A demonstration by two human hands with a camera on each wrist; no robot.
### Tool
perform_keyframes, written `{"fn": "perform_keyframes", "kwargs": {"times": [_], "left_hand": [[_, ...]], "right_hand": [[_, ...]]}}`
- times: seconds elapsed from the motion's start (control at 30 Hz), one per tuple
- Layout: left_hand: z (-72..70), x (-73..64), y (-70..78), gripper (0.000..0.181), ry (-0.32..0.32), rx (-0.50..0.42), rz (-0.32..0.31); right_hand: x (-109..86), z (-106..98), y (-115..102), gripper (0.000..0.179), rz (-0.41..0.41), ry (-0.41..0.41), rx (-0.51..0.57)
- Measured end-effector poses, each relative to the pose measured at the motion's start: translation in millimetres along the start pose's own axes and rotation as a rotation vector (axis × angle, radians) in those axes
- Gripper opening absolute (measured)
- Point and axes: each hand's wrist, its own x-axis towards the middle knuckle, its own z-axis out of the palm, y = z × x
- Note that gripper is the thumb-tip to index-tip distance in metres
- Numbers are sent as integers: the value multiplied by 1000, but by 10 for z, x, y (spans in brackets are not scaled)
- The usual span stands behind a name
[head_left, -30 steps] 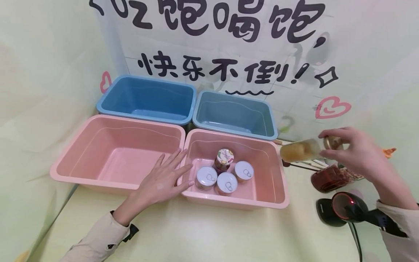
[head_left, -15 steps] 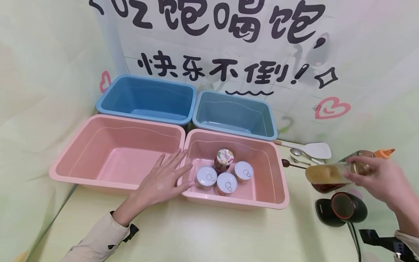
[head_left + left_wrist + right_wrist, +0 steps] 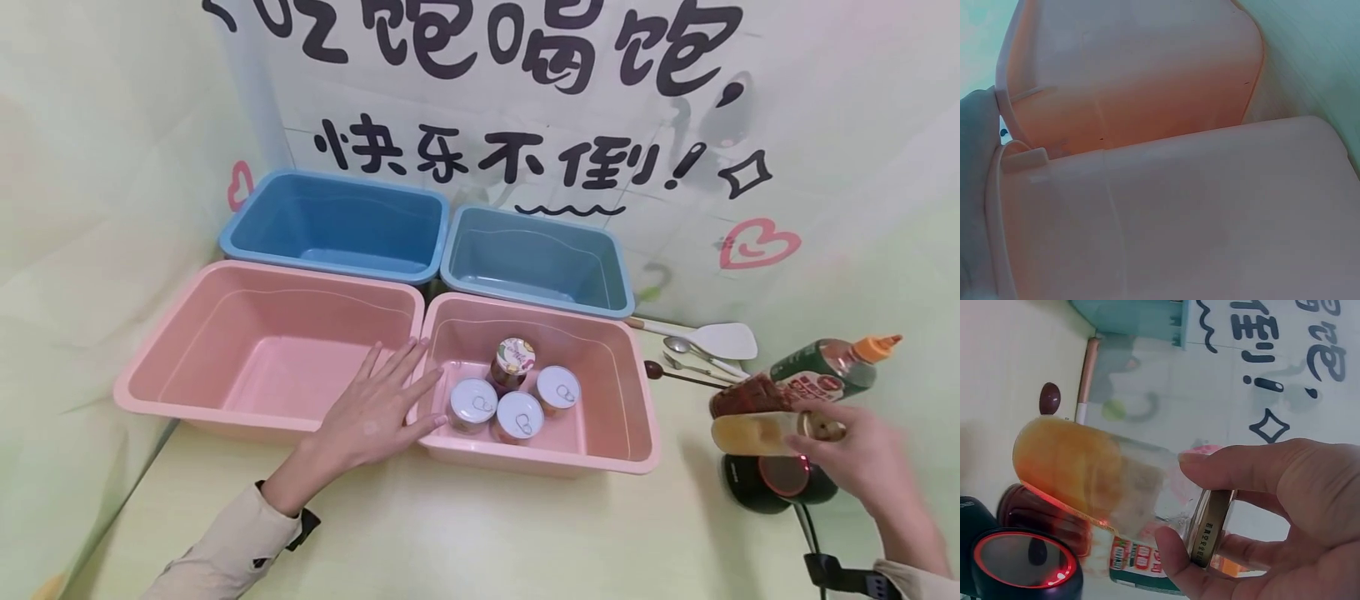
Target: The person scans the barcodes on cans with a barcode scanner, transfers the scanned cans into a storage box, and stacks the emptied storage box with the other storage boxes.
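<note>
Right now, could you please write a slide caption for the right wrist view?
Right hand gripping a jar of amber contents by its lidded end, near a black device ringed in red.

Clear, glossy glass, by its look, in the jar point(image 3: 1085, 475), capped with a shiny gold-toned metal lid point(image 3: 1211, 528). Smooth, softly glossy plastic in the pink tubs point(image 3: 300, 321) and blue tubs point(image 3: 345, 221); pale, sleek metal atop the pull-tab cans point(image 3: 517, 412). Smooth white plastic-like spatula point(image 3: 726, 341). Matt cloth in the beige sleeve point(image 3: 225, 537); smooth, faintly shiny tabletop point(image 3: 525, 537).
</note>
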Motion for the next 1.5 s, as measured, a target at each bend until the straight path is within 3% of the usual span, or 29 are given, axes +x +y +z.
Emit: {"fn": "perform_keyframes", "kwargs": {"times": [0.23, 0.53, 0.73, 0.9, 1.07, 1.17, 1.27, 1.5], "left_hand": [[-23, -11, -23, 73, -2, 4, -9], [-59, -27, -26, 72, 6, -8, -8], [-52, -37, -25, 72, 10, 1, -11], [-42, -57, -22, 73, 5, -6, -14], [-39, -59, -16, 73, 3, -7, -17], [-34, -61, -8, 73, -6, -9, -22], [-29, -64, 4, 72, -11, -11, -20], [-19, -39, 13, 72, 11, 3, 2]], "right_hand": [[10, 116, -17, 48, 12, 56, -39], [43, 139, -96, 58, 82, 30, -50], [115, 38, -192, 55, 71, 54, -41], [210, -152, -361, 49, 4, 132, -63], [374, -397, -627, 53, -43, 181, -44], [499, -528, -853, 58, -56, 162, 6], [652, -616, -1125, 62, -75, 133, 46], [1113, -643, -1895, 58, -227, 112, 134]]}}
